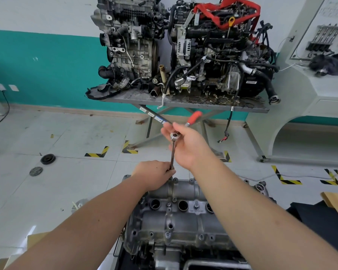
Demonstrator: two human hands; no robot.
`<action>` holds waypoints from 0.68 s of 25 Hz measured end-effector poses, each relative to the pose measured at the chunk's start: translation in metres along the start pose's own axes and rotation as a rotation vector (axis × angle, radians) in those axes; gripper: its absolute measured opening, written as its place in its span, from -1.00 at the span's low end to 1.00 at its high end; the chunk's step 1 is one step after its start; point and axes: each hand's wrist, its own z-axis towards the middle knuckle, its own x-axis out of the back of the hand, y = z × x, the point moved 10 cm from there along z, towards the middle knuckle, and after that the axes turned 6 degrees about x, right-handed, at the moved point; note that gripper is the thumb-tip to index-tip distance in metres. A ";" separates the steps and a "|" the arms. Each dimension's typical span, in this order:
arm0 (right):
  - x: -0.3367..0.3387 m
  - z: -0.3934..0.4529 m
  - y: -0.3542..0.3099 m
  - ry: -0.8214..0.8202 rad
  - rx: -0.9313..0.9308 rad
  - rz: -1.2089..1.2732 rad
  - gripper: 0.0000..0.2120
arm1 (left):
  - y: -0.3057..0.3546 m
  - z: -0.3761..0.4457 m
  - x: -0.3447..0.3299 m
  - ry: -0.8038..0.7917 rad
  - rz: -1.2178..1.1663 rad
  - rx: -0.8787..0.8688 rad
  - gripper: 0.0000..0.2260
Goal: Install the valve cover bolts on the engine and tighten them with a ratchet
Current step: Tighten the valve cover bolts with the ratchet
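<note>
Our right hand grips the ratchet head; left hand fingers pinch the extension bar low. Tilting could slip the socket off the valve cover bolt.

The ratchet head at the right hand's grip is glossy polished metal; beyond it the handle looks like smooth orange plastic. Below the left hand, the valve cover is dull, rough cast metal.

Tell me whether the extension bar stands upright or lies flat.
Upright: the extension bar rises from the left hand at the valve cover to the ratchet.
</note>
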 end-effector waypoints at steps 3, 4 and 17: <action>0.010 -0.003 0.002 -0.032 0.137 0.183 -0.71 | 0.002 0.000 0.002 0.016 0.042 -0.009 -0.67; 0.011 -0.005 0.000 -0.073 0.188 0.130 -0.75 | 0.004 0.000 0.002 0.026 0.044 -0.023 -0.65; -0.065 -0.057 -0.016 -0.310 1.287 -2.012 -0.87 | 0.009 -0.003 -0.001 0.053 -0.011 -0.096 -0.72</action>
